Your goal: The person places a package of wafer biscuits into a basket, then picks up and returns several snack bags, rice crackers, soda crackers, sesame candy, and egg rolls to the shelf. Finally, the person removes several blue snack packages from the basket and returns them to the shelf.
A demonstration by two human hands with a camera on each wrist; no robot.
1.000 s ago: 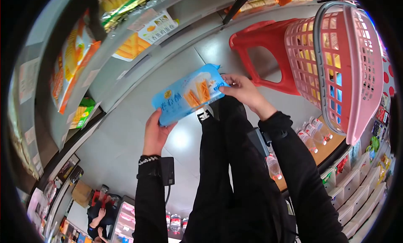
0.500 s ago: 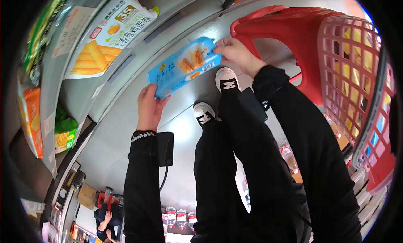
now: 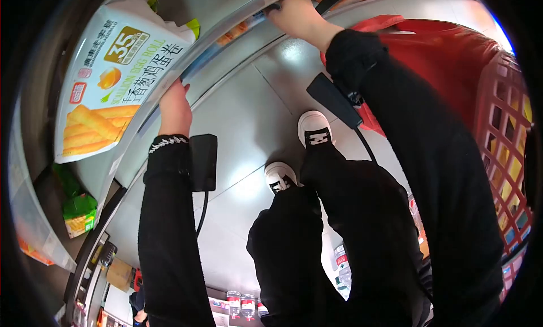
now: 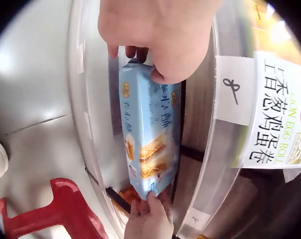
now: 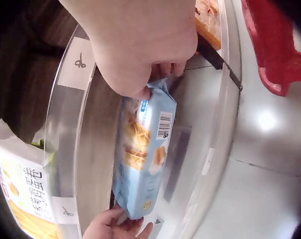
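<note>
A long light-blue packet of wafer-like biscuits (image 4: 149,124) lies between my two hands, inside a shelf tier below the upper shelf's clear edge strip. My left hand (image 3: 176,113) grips one end of it, thumb on the near face. At the opposite end, my right hand (image 3: 300,20) pinches the crimped wrapper, as the right wrist view shows beside the packet's barcode (image 5: 165,124). From the head, the shelf edge hides most of the packet and the fingertips. A white bag of scallion egg rolls (image 3: 113,84) stands on the upper shelf, above my left hand.
To the right are a red plastic stool (image 3: 430,67) and a pink basket (image 3: 500,174) with packets inside. A green snack pack (image 3: 80,214) sits at the left end of the shelving. Tiled floor (image 3: 243,140) spreads below, with bottled water (image 3: 248,304) behind.
Both hands have carried the blue packet forward from over the floor into the shelving, under the upper shelf's edge. The head view has moved closer to the shelf.
</note>
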